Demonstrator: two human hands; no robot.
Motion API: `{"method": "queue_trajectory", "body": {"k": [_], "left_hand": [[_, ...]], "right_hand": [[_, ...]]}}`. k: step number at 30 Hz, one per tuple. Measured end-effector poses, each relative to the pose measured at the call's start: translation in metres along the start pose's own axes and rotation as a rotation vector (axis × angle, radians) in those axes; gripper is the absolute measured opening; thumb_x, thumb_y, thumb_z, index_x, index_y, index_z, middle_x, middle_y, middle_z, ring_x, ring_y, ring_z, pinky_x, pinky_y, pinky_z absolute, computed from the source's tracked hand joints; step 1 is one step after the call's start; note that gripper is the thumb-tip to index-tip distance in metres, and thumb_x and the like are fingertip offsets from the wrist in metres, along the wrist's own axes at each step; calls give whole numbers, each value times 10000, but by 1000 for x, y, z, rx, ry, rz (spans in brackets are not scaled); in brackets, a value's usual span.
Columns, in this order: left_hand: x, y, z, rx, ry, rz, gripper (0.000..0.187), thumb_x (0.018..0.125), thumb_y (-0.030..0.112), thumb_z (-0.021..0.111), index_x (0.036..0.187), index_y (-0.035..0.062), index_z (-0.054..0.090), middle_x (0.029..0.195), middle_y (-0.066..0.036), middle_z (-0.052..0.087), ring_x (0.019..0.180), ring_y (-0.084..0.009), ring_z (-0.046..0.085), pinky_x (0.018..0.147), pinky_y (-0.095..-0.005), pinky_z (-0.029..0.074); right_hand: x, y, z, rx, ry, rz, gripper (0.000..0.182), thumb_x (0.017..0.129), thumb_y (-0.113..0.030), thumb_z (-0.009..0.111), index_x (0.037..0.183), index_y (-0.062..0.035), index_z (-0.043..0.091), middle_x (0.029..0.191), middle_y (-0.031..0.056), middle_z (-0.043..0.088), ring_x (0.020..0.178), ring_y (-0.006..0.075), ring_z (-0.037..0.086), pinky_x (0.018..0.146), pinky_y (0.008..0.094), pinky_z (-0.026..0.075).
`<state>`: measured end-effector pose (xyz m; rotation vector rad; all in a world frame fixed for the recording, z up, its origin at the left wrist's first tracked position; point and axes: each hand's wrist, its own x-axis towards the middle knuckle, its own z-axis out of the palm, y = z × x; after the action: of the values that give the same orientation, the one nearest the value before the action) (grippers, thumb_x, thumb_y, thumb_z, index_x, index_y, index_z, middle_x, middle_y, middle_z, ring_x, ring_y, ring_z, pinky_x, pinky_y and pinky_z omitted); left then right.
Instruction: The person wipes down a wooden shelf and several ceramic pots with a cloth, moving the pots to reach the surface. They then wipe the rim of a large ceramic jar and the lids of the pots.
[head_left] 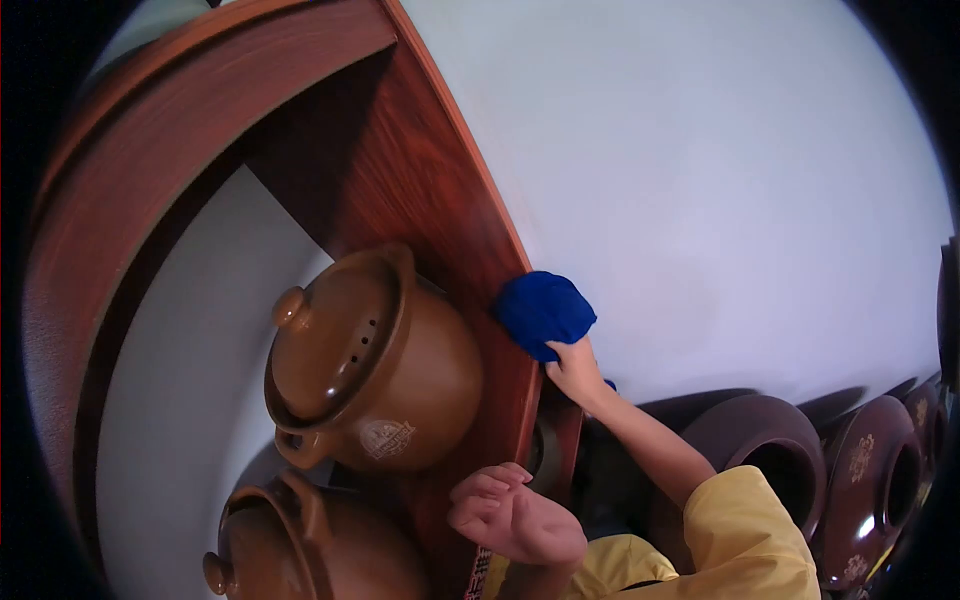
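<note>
My right hand (577, 375) grips a bunched blue cloth (546, 314) and presses it to the front edge of a reddish-brown wooden shelf (440, 190). Lower down, my left hand (515, 515) is in front of the shelf board, its fingers loosely bent and nothing in it. Beside the cloth, a brown lidded clay pot (420, 360) stands on the shelf, with a pale printed emblem on its side and small holes in its lid. A second brown lidded pot (330, 550) is partly cut off at the bottom.
The view is tilted sideways. Large dark maroon jars (745, 425) with round openings line the lower right, some with gold patterns (860, 455). A plain pale wall (720, 200) fills the upper right. The shelf's curved wooden frame (130, 170) arches at the left.
</note>
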<state>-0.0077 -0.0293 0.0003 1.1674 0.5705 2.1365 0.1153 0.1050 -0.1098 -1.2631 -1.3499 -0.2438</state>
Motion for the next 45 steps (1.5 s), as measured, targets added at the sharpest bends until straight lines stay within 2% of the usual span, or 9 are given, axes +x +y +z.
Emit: {"method": "queue_trajectory", "body": {"k": [2, 6, 11, 15, 22, 29, 33, 41, 45], "left_hand": [[-2, -3, -2, -34, 62, 47, 209, 671, 12, 423, 852, 41, 323, 818, -107, 370, 687, -200, 410, 598, -308, 392], [-5, 1, -7, 35, -12, 19, 179, 715, 85, 453, 838, 99, 324, 819, -65, 360, 730, -175, 377, 643, -307, 345], [-5, 10, -22, 63, -57, 727, 139, 735, 93, 479, 825, 96, 372, 811, -59, 377, 749, -202, 427, 630, -303, 362], [-5, 23, -25, -40, -231, 779, 193, 812, 78, 473, 1000, 32, 478, 1023, -82, 472, 880, -222, 499, 749, -354, 423], [-4, 72, -99, 735, -881, 431, 187, 733, 52, 545, 904, 49, 470, 881, -104, 451, 845, -274, 491, 711, -359, 422], [4, 111, -113, 1446, -867, 214, 241, 778, 143, 610, 962, -8, 571, 941, -151, 560, 828, -327, 542, 737, -403, 448], [-17, 108, -131, 1423, -763, -53, 351, 695, -4, 623, 1029, 21, 519, 991, -156, 502, 954, -332, 509, 823, -404, 427], [-20, 94, -158, 1454, -724, 1, 423, 698, -11, 660, 1091, -23, 504, 1008, -190, 531, 893, -324, 544, 762, -391, 448], [-24, 91, -167, 1380, -647, -22, 396, 687, -5, 664, 1059, -15, 526, 944, -174, 567, 863, -314, 564, 781, -366, 447]], "right_hand": [[-16, 0, -3, 95, -132, 281, 345, 636, 43, 489, 946, -14, 627, 977, 203, 587, 979, 357, 523, 857, 363, 409], [-7, -43, -26, 305, -8, 325, 433, 694, 80, 419, 1059, -54, 610, 998, 180, 581, 956, 306, 523, 872, 329, 391], [-46, -69, -42, 463, -82, 456, 565, 579, 122, 423, 1061, -92, 627, 1007, 153, 599, 980, 291, 533, 910, 320, 379], [-56, -71, -54, 538, -190, 439, 563, 562, 114, 439, 1065, -65, 617, 991, 129, 611, 987, 273, 541, 923, 324, 368], [-34, -28, -5, 595, 58, 558, 662, 609, 119, 437, 1247, -59, 432, 1208, 151, 442, 1193, 282, 377, 1024, 328, 249], [-99, -103, -41, 515, -205, 591, 675, 561, 127, 408, 1207, -47, 501, 1125, 164, 499, 1116, 273, 442, 975, 284, 292], [-132, -129, -53, 617, -269, 572, 642, 563, 151, 431, 1158, -55, 557, 1087, 152, 531, 1040, 275, 496, 920, 274, 345], [-143, -131, -67, 601, -371, 335, 648, 530, 147, 473, 1123, -87, 591, 1026, 135, 547, 974, 276, 525, 878, 308, 398], [-125, -126, -51, 495, -236, 474, 712, 507, 140, 416, 1173, -73, 548, 995, 131, 516, 992, 271, 490, 913, 295, 359]]}}
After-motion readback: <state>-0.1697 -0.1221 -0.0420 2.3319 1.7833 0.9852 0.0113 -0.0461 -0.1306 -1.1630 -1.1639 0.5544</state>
